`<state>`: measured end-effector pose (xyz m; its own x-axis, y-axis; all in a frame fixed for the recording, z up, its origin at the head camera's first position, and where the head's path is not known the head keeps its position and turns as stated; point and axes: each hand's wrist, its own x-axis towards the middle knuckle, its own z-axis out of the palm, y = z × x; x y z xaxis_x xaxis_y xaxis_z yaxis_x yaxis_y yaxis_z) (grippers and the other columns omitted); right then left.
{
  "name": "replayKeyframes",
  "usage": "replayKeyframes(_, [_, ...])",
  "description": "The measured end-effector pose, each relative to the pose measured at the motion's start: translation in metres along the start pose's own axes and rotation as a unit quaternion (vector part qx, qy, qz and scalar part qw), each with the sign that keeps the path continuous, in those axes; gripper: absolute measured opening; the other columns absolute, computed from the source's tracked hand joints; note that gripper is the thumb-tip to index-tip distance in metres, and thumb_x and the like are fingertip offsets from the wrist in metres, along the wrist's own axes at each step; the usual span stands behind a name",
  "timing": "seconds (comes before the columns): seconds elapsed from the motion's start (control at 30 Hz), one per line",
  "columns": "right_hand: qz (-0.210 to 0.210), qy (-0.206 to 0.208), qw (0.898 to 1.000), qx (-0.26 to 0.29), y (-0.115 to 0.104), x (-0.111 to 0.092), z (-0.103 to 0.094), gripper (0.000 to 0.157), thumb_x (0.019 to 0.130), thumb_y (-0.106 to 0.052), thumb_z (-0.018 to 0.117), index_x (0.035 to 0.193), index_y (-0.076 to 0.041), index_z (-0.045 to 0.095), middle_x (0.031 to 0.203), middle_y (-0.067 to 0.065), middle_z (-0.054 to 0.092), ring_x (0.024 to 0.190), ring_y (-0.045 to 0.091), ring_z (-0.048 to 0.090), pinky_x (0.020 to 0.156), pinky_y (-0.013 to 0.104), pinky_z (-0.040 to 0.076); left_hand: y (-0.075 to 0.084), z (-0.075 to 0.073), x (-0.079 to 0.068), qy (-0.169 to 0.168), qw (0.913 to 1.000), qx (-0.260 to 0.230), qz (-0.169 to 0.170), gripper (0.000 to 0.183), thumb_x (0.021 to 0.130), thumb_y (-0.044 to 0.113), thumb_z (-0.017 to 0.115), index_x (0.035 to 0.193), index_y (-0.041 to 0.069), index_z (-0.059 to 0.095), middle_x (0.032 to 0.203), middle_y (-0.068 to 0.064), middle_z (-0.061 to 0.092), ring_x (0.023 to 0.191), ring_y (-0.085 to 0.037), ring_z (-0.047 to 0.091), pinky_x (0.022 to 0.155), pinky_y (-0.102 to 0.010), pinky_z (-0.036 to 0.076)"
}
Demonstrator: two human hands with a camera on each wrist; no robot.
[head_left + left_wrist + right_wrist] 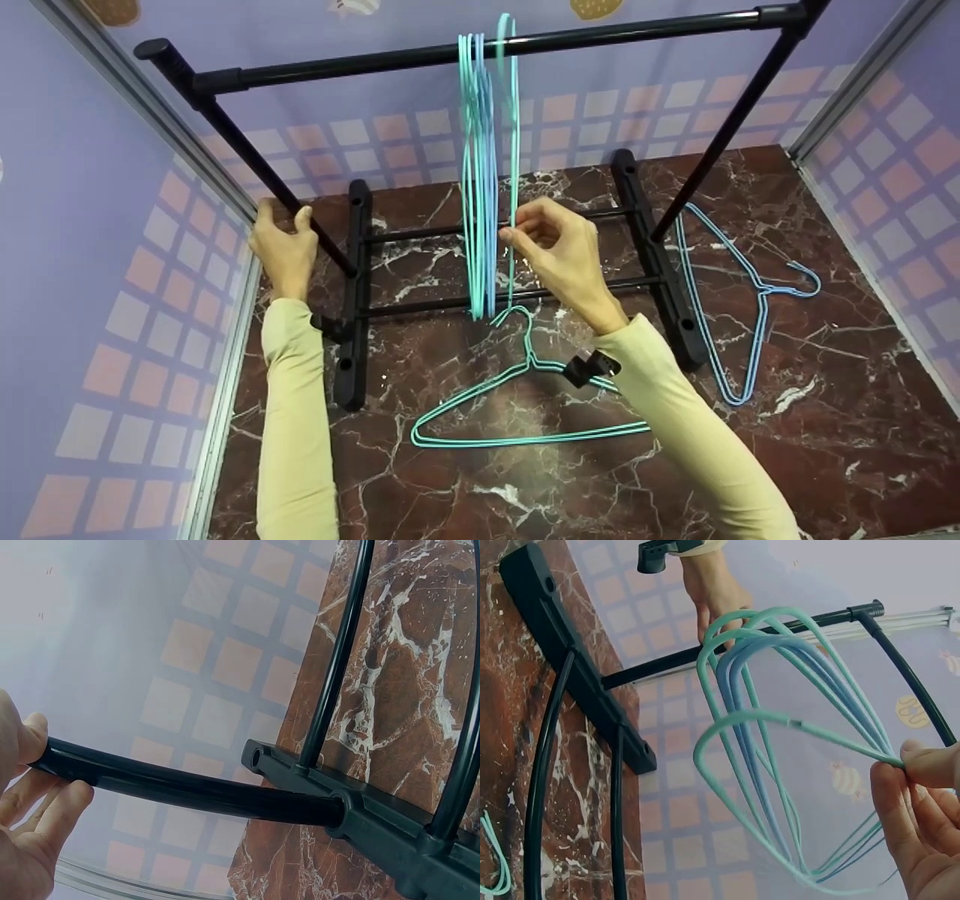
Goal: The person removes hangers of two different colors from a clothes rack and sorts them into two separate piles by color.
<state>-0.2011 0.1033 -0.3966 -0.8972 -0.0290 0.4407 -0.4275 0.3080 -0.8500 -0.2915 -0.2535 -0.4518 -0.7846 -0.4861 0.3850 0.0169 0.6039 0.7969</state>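
Note:
My right hand pinches the lower part of a green hanger between thumb and fingers. That hanger's hook is up at the rack's top bar, a little right of a bunch of green and blue hangers hanging there. The right wrist view shows the pinched hanger apart from the others. At the left, my left hand holds the black upright of the rack. In the left wrist view, its thumb and fingers go round the tube.
Green hangers lie on the brown marbled floor in front of the rack, partly behind the right sleeve. Blue hangers lie by the rack's right foot. Tile-patterned walls stand at both sides and behind.

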Motion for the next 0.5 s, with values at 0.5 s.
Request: replayKeyframes(0.5, [0.027,0.009,1.0,-0.005,0.033,-0.038,-0.021,0.017,0.085,-0.007,0.08,0.095,0.002,0.069,0.081,0.011,0.074,0.065,0.008,0.065,0.063,0.021,0.055,0.0,-0.001,-0.001,-0.001,1.0,0.003,0.003,0.026,0.091,0.017,0.073,0.109,0.0,0.065,0.107,-0.019,0.071,0.111,-0.045,0.061,0.101,-0.05,0.043])
